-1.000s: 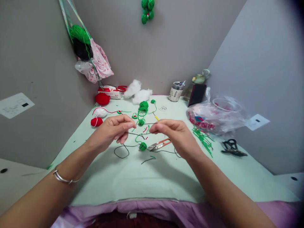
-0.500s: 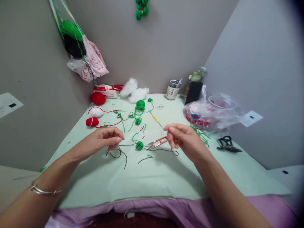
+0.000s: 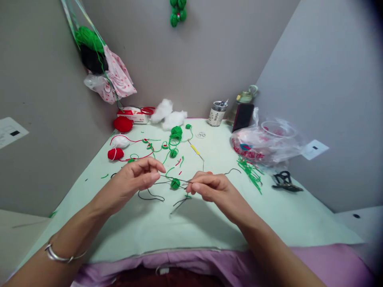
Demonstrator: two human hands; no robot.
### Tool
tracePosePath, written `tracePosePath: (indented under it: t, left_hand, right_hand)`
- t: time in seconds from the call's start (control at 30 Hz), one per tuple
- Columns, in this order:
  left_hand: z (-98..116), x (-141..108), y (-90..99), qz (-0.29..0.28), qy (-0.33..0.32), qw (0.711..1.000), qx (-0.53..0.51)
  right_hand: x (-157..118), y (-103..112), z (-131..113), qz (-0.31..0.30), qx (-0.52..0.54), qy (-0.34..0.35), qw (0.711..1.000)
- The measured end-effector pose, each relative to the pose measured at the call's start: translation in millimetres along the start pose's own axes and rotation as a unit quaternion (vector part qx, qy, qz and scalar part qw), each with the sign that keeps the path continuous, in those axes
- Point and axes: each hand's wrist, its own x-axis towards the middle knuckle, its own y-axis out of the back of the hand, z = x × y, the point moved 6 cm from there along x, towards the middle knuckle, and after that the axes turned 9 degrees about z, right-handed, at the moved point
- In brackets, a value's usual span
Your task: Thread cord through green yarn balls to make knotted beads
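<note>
A strand of black yarn (image 3: pixel 177 179) stretches between my two hands above the table. My left hand (image 3: pixel 139 177) pinches its left part, with a loop hanging below the fingers. The thumb and forefinger of my right hand (image 3: pixel 214 187) close on the strand's right part, and a short tail dangles under them. Just behind the strand lies a small green crocheted ball (image 3: pixel 175 183). My right hand covers most of the thread snips; only a bit of their orange handle (image 3: pixel 209 173) shows. Farther back is a yellow-handled crochet hook (image 3: pixel 194 149).
Red yarn balls (image 3: pixel 123 124), white stuffing (image 3: pixel 170 115) and a pen tin (image 3: pixel 217 113) stand along the back. Green yarn scraps (image 3: pixel 250 173), a plastic bag (image 3: pixel 263 141) and a black claw clip (image 3: pixel 286 181) lie at right. A bag of yarn (image 3: pixel 116 75) hangs at left.
My right hand has moved left and down, over the snips, and now pinches the black yarn. My left hand has shifted slightly right. The strand is now raised between them.
</note>
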Motion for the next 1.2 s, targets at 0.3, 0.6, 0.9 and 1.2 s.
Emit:
tracePosePath:
  t: [0.3, 0.6, 0.9, 1.2]
  left_hand:
    - [-29, -18, -51.3, -0.079, 0.016, 0.99, 0.114]
    - [-43, -21, -62.3, -0.138, -0.033, 0.97, 0.199]
    - [-14, -17, -55.6, 0.021, -0.118, 0.981, 0.15]
    - [-25, -17, -79.9, 0.009, -0.046, 0.998, 0.041]
  right_hand:
    - [-12, 30, 25, 0.167, 0.241, -0.04, 0.955]
    - [-20, 32, 27, 0.184, 0.35, -0.063, 0.916]
    - [-27, 19, 36, 0.168, 0.246, -0.064, 0.952]
    - [-36, 2, 27, 0.14, 0.099, -0.044, 0.984]
